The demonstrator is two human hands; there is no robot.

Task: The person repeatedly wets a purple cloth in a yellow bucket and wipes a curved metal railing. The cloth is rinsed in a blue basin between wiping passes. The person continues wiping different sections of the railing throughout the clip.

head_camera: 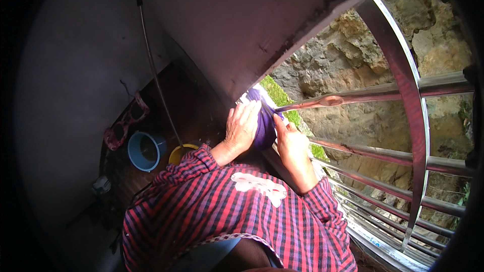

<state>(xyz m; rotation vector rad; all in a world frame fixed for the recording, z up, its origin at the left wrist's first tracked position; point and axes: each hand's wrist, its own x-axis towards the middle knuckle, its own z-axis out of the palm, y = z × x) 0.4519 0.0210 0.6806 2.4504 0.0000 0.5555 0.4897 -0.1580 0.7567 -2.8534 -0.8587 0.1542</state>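
Ahead of me a purple cloth [266, 130] hangs over the ledge at the foot of a metal railing [363, 149], beside the wall corner. My left hand [242, 122] lies on the cloth's left side with its fingers stretched out together. On the cloth's right side is my right hand [292, 141], its index finger pointing up along the fabric and the other fingers curled. A thin dark edge or strip runs across the cloth between the hands; what it is cannot be told. Part of the cloth is hidden behind the hands.
On the dark floor at left stand a blue bucket [143, 151] and a yellow bucket [183, 152] with a long metal-handled pole [155, 68] in it. A pink patterned item [126, 121] lies by the wall. Beyond the railing are moss [278, 92] and a rock face [351, 56].
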